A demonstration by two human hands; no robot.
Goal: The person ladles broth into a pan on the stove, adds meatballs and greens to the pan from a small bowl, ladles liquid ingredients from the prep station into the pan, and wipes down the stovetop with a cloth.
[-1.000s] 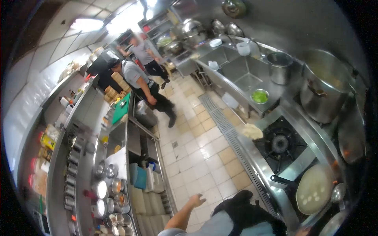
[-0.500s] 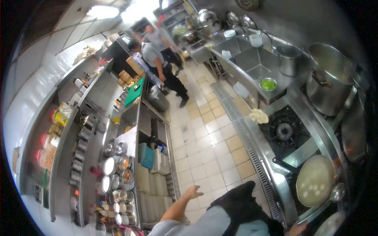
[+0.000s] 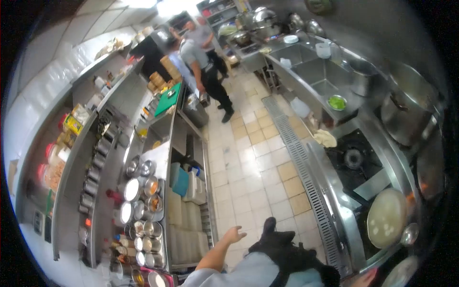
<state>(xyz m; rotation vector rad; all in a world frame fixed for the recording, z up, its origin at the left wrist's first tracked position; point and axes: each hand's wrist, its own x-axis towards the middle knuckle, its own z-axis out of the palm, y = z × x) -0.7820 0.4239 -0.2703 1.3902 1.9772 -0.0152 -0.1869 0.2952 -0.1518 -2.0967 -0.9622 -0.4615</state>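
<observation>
My left hand (image 3: 234, 235) hangs over the tiled floor, its fingers apart and nothing in it. Only a blurred bit of my right hand (image 3: 367, 277) shows at the bottom edge, near the stove front; its fingers are hidden. Above it and to the right, a pan (image 3: 388, 217) with pale liquid and several white round pieces sits on the stove. A ladle (image 3: 409, 234) lies beside the pan, and part of another round vessel (image 3: 402, 273) shows below it.
Left is a counter with metal containers (image 3: 152, 203) and a green board (image 3: 168, 99). Two people (image 3: 205, 79) stand in the aisle. Right are a burner (image 3: 354, 158), a cloth (image 3: 325, 138), a bowl of greens (image 3: 337, 102), a sink (image 3: 319, 76) and a large pot (image 3: 406, 115).
The view has shifted, and a dark shoe now shows ahead of my body. The nearer person in the aisle stands more upright. My left hand keeps much the same pose.
</observation>
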